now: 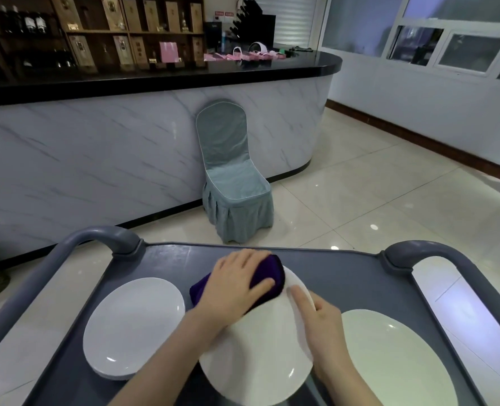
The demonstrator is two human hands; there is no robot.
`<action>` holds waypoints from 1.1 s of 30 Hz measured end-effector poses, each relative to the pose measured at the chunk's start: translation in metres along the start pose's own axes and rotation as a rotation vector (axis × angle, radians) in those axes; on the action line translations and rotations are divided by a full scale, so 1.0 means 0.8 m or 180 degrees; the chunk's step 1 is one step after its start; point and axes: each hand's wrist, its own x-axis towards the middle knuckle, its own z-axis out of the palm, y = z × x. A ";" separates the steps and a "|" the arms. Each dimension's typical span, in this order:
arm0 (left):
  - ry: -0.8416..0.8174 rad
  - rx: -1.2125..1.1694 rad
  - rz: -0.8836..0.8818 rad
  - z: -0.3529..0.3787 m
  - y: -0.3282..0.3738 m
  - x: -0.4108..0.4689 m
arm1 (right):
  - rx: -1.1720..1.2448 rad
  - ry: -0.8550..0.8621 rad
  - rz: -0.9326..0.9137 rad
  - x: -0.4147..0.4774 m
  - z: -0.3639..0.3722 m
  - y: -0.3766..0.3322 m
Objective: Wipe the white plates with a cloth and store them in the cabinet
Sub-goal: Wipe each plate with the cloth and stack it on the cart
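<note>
One grey cart (345, 268) carries three white plates (134, 323); the middle plate (260, 358) lies lengthwise, near edge to far edge. At its far end the left hand (237, 285) curls its fingers (243, 259) over a purple cloth (269, 273), with bare plate stretching back toward the near edge. The right hand (322, 320) steadies the right rim, forefinger straight, other fingers hidden.

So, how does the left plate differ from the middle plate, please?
The left plate lies untouched on the cart; the middle plate is gripped by the right hand. The left hand presses a cloth on the middle plate, not the left plate. Both are white ovals.
</note>
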 end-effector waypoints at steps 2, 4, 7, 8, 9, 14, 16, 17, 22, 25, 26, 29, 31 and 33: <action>-0.0049 -0.0927 -0.0486 -0.014 -0.014 -0.002 | -0.0364 -0.0063 -0.0269 0.007 -0.017 -0.012; 0.0076 -0.1527 -0.0720 -0.018 -0.020 -0.007 | -0.0664 -0.0184 -0.0528 0.014 -0.032 -0.026; 0.0082 -0.1762 -0.0529 -0.022 -0.008 -0.009 | -0.1249 -0.0627 -0.0906 0.021 -0.033 -0.041; -0.0012 -0.1721 -0.0387 -0.024 -0.002 -0.007 | -0.1456 -0.0808 -0.1034 0.021 -0.029 -0.040; -0.0133 -0.1652 -0.0257 -0.026 0.003 -0.004 | -0.1594 -0.0958 -0.1121 0.021 -0.025 -0.039; -0.0126 -0.1885 -0.0498 -0.032 -0.002 -0.010 | -0.1369 -0.0866 -0.1135 0.023 -0.030 -0.041; 0.0240 -0.2374 -0.1046 -0.024 -0.006 -0.024 | -0.1055 -0.0455 -0.0992 0.024 -0.038 -0.040; 0.0408 -0.2610 -0.1330 -0.019 -0.006 -0.031 | -0.0835 -0.0214 -0.0839 0.024 -0.040 -0.037; 0.0556 -0.2570 -0.1489 -0.018 -0.010 -0.031 | -0.0582 -0.0142 -0.0591 0.019 -0.041 -0.038; 0.0019 -0.2217 -0.0815 -0.035 -0.009 -0.017 | -0.1164 -0.0756 -0.0864 0.021 -0.034 -0.054; -0.0214 -0.1976 -0.0602 -0.039 -0.006 -0.014 | -0.1417 -0.0991 -0.0947 0.021 -0.029 -0.056; -0.0370 -0.1765 -0.0465 -0.042 -0.004 -0.014 | -0.1625 -0.1201 -0.1072 0.021 -0.024 -0.058; 0.0090 -0.2268 -0.0945 -0.034 -0.006 -0.025 | -0.1248 -0.0779 -0.1040 0.021 -0.031 -0.056; 0.0655 -0.2914 -0.1645 -0.021 -0.005 -0.040 | -0.0630 -0.0220 -0.0741 0.020 -0.033 -0.048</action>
